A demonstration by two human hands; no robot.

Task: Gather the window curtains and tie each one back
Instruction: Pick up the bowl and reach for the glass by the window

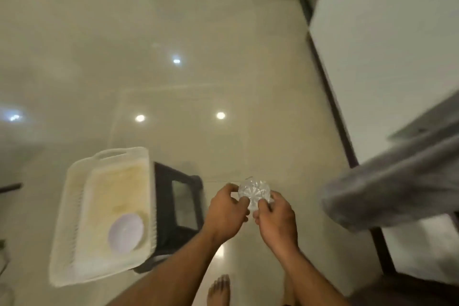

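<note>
Holding a clear tie-back clip, curtain close at the right

Holding is what both hands do now: the left hand (227,208) and the right hand (275,213) pinch a small clear faceted clip (253,192) between their fingertips, in front of the body and above the shiny floor (173,82). A very thin thread seems to run from the clip toward the left, but it is too fine to tell for sure. The grey curtain (387,186) hangs at the right side, near the hands but not touching them, and it looks already bunched into one thick roll. It is blurred, so its folds cannot be read.

I judge the clip is hard, light and smooth, so it may slip or crack if it falls on the floor; a hold on its rim with the fingertips seems safest. The curtain looks soft, thick and limp. It will give way under the fingers, so it is better to take it around the whole bundle, not at one edge.

To the left, a white tray (74,218) with a pale round lid (126,232) lies on a dark stool (181,206). A bare foot (219,290) shows below.
</note>
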